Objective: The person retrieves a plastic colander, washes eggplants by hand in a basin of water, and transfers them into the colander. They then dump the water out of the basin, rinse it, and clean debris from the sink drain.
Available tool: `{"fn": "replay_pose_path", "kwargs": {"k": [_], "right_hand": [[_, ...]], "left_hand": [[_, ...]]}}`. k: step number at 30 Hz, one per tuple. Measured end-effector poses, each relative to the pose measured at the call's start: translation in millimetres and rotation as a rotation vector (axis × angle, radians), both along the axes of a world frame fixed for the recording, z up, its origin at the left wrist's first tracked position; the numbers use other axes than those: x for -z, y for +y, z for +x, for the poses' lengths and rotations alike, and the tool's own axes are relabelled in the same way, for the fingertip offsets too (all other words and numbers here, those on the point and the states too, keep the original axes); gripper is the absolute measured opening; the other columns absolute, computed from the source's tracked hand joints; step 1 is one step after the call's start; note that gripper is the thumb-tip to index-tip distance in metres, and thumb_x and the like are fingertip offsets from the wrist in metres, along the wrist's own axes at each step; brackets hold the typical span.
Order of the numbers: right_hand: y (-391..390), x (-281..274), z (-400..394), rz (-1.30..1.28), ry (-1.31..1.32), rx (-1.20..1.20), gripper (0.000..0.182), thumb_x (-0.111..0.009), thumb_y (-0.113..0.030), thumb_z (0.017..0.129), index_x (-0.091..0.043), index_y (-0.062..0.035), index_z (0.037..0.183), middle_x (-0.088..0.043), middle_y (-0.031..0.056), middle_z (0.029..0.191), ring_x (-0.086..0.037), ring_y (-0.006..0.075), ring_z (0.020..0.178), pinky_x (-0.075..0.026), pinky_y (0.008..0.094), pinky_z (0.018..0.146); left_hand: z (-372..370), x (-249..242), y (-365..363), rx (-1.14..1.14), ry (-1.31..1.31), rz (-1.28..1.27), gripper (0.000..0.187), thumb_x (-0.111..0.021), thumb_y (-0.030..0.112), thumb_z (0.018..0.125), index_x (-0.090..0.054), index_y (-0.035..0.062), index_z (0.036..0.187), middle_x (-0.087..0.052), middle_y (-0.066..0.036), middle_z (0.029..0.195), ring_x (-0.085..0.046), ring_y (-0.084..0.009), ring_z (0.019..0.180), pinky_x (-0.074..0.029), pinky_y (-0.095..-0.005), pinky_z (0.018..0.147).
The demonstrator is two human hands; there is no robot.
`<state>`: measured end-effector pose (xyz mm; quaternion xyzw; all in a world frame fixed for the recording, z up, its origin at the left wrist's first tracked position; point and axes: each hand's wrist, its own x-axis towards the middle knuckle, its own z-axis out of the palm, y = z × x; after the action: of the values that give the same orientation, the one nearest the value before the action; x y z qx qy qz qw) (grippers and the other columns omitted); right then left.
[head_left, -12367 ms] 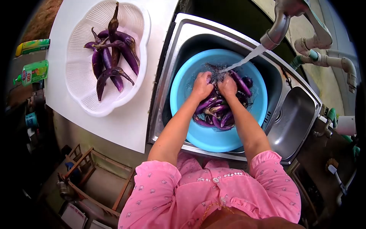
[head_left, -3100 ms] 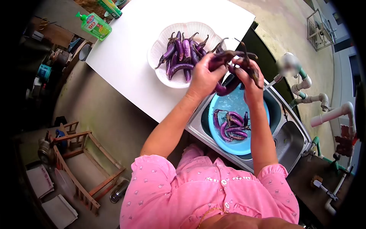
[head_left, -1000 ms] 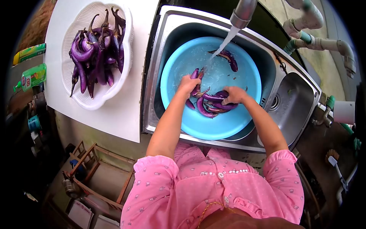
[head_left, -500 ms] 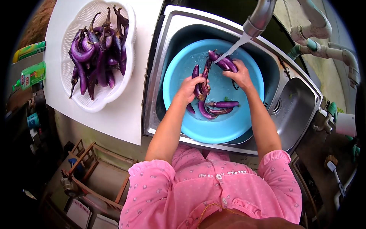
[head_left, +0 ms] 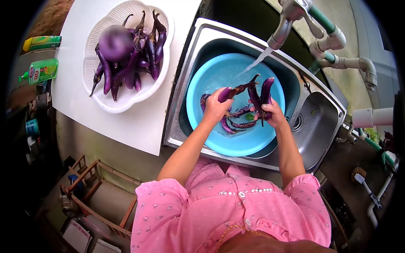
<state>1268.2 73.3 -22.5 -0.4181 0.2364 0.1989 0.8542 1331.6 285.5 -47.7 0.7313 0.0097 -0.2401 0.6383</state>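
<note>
My left hand (head_left: 216,105) is closed round a purple eggplant (head_left: 225,94), whose dark stem end points up and right. In my right hand (head_left: 274,114) are purple eggplants (head_left: 266,90), held upright with the fingers wrapped round their lower ends. Both hands are over a light blue basin (head_left: 236,149) of water in the sink. More eggplants (head_left: 230,126) lie in the water beneath and between my hands, beside a small green leaf (head_left: 249,117). Water runs from the faucet (head_left: 276,40) into the basin, behind the held eggplants.
A white plastic basket (head_left: 128,101) piled with eggplants stands on the white counter (head_left: 126,130) at left. The steel sink's smaller bowl (head_left: 318,126) is at right. Green bottles (head_left: 43,71) stand past the counter's left edge. Pipes (head_left: 350,63) run at upper right.
My right hand has come lower and turned its eggplants upright, out of the faucet's stream. My left hand now holds an eggplant pointing up and right. The camera view has shifted.
</note>
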Motion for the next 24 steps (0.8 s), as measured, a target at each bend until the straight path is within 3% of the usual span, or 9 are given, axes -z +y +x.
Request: {"fn": "replay_pose_path", "kwargs": {"k": [4, 6, 9, 10, 13, 15, 17, 21, 24], "right_hand": [[10, -15, -11, 0.065, -0.069, 0.012, 0.062, -0.063, -0.014, 0.068, -0.038, -0.0007, 0.123, -0.055, 0.0186, 0.105, -0.061, 0.0234, 0.082, -0.054, 0.0323, 0.053], [15, -16, -8, -0.193, 0.043, -0.009, 0.057, -0.062, -0.013, 0.069, -0.041, -0.0010, 0.120, -0.056, 0.0173, 0.103, -0.060, 0.0222, 0.079, -0.053, 0.0320, 0.052], [21, -36, -6, -0.106, -0.010, 0.047, 0.052, -0.062, -0.012, 0.070, -0.044, -0.0013, 0.117, -0.057, 0.0160, 0.100, -0.060, 0.0207, 0.076, -0.053, 0.0311, 0.051], [24, -43, -3, -0.224, 0.023, 0.010, 0.054, -0.063, -0.013, 0.069, -0.044, -0.0013, 0.117, -0.058, 0.0161, 0.098, -0.060, 0.0201, 0.075, -0.053, 0.0303, 0.051], [35, -70, 8, -0.195, -0.026, -0.027, 0.056, -0.064, -0.014, 0.068, -0.042, 0.0000, 0.118, -0.058, 0.0177, 0.098, -0.060, 0.0202, 0.074, -0.054, 0.0304, 0.052], [53, -101, 23, -0.002, -0.195, -0.021, 0.058, -0.064, -0.016, 0.067, -0.041, 0.0030, 0.117, -0.057, 0.0220, 0.101, -0.061, 0.0224, 0.077, -0.055, 0.0334, 0.055], [79, -132, 51, 0.003, -0.322, -0.030, 0.046, -0.063, -0.021, 0.069, -0.045, -0.0004, 0.106, -0.053, 0.0257, 0.105, -0.061, 0.0248, 0.078, -0.054, 0.0339, 0.054], [146, -172, 147, -0.367, -0.453, -0.086, 0.044, -0.062, -0.014, 0.075, -0.045, 0.0014, 0.113, -0.058, 0.0139, 0.098, -0.060, 0.0169, 0.076, -0.051, 0.0275, 0.057], [187, -156, 205, -0.619, -0.490, -0.267, 0.044, -0.068, -0.025, 0.074, -0.053, 0.0004, 0.107, -0.060, 0.0096, 0.090, -0.058, 0.0162, 0.077, -0.047, 0.0265, 0.065]], "left_hand": [[-8, -18, 3, -0.063, 0.237, -0.314, 0.032, -0.067, 0.004, 0.073, -0.057, -0.0005, 0.103, -0.060, -0.003, 0.093, -0.056, -0.0105, 0.083, -0.044, -0.0244, 0.079], [-8, -30, 7, -0.089, 0.342, -0.420, 0.028, -0.066, 0.006, 0.074, -0.058, 0.0020, 0.100, -0.061, -0.002, 0.092, -0.055, -0.0095, 0.083, -0.042, -0.0241, 0.080], [-3, -48, 21, -0.089, 0.446, -0.511, 0.024, -0.066, 0.012, 0.077, -0.057, 0.0015, 0.097, -0.061, -0.005, 0.088, -0.058, -0.0137, 0.079, -0.045, -0.0276, 0.074], [-5, -52, 27, -0.094, 0.446, -0.513, 0.024, -0.066, 0.012, 0.077, -0.057, 0.0015, 0.097, -0.061, -0.005, 0.088, -0.058, -0.0137, 0.079, -0.045, -0.0276, 0.074], [8, -70, 43, -0.163, 0.687, -0.802, 0.027, -0.061, 0.011, 0.080, -0.053, 0.0022, 0.104, -0.061, -0.009, 0.087, -0.060, -0.0208, 0.076, -0.049, -0.0337, 0.074], [10, -90, 56, -0.192, 0.673, -0.906, 0.029, -0.061, 0.011, 0.080, -0.053, 0.0015, 0.106, -0.059, -0.009, 0.087, -0.059, -0.0204, 0.077, -0.049, -0.0347, 0.073], [13, -105, 70, -0.205, 0.618, -0.942, 0.031, -0.060, 0.011, 0.079, -0.052, 0.0009, 0.108, -0.058, -0.009, 0.087, -0.059, -0.0202, 0.080, -0.049, -0.0351, 0.074], [22, -138, 99, -0.198, 0.463, -0.922, 0.034, -0.060, 0.010, 0.079, -0.052, 0.0002, 0.109, -0.058, -0.009, 0.088, -0.058, -0.0195, 0.080, -0.049, -0.0359, 0.076], [28, -164, 124, -0.190, 0.435, -0.949, 0.039, -0.059, 0.009, 0.078, -0.048, -0.0012, 0.114, -0.060, -0.014, 0.093, -0.060, -0.0223, 0.084, -0.050, -0.0360, 0.078]]}}
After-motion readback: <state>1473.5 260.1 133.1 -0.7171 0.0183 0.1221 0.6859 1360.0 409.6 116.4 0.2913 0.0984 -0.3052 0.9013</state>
